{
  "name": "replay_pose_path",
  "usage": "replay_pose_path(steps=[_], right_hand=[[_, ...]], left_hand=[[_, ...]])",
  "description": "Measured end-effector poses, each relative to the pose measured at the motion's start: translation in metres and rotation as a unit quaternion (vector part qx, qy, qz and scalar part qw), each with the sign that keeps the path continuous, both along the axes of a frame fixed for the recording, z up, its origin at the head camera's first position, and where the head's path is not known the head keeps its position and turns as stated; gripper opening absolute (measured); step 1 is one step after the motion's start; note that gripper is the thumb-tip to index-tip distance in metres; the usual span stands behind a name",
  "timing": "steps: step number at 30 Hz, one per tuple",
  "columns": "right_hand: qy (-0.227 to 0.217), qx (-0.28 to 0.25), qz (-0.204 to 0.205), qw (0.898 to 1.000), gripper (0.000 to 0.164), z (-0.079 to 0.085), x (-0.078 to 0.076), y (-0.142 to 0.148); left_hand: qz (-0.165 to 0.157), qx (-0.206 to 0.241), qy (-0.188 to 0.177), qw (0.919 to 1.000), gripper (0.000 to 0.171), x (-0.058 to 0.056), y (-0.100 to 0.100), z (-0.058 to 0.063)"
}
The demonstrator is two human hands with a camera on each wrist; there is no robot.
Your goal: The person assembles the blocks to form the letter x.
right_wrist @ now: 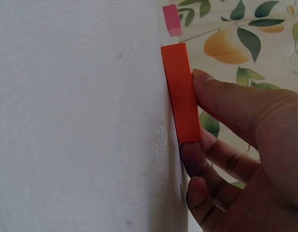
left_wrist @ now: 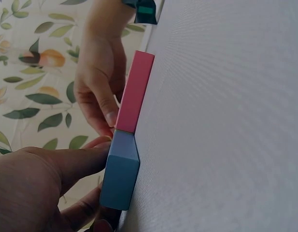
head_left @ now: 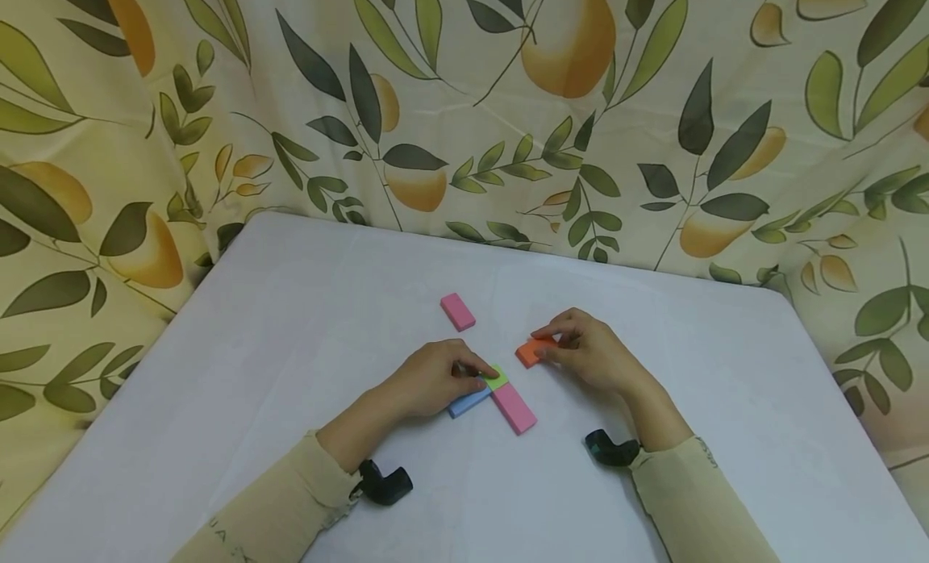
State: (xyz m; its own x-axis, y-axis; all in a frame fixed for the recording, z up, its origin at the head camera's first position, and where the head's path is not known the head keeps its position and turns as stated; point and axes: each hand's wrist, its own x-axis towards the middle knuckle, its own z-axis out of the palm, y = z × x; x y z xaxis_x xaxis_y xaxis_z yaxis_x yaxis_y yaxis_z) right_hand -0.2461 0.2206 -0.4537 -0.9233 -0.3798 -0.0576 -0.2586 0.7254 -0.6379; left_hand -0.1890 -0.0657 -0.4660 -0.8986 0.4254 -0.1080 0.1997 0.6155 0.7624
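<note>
My left hand [head_left: 435,377] has its thumb and index finger at the two sides of a small green block [head_left: 497,377], pinching it. The green block lies at the corner where a blue block [head_left: 470,402] and a longer pink block [head_left: 514,408] meet, all flat on the table. In the left wrist view the blue block [left_wrist: 120,179] stands near, with the pink block [left_wrist: 135,92] beyond it. My right hand [head_left: 591,353] grips an orange block [head_left: 532,352] between thumb and fingers, a short way right of the green block. The right wrist view shows the orange block [right_wrist: 181,92] low against the tabletop.
A second pink block [head_left: 458,312] lies alone farther back on the white-covered table [head_left: 348,305]. Behind the table's far edge hangs a curtain [head_left: 464,127] with a fruit and leaf print. Black wrist cameras sit at both sleeves.
</note>
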Motion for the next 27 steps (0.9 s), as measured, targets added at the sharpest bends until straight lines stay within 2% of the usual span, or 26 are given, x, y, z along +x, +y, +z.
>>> replay_pose_path(steps=[12, 27], right_hand=[[0.014, 0.006, 0.007, 1.000, 0.024, -0.0002, 0.0011, -0.0004], [0.006, -0.001, 0.011, 1.000, 0.024, 0.0001, 0.0015, -0.0018]], left_hand=[[-0.003, 0.001, -0.001, 1.0000, 0.021, 0.0000, -0.0001, 0.0023], [-0.003, 0.005, -0.002, 1.0000, 0.022, 0.0009, -0.0012, 0.0008]])
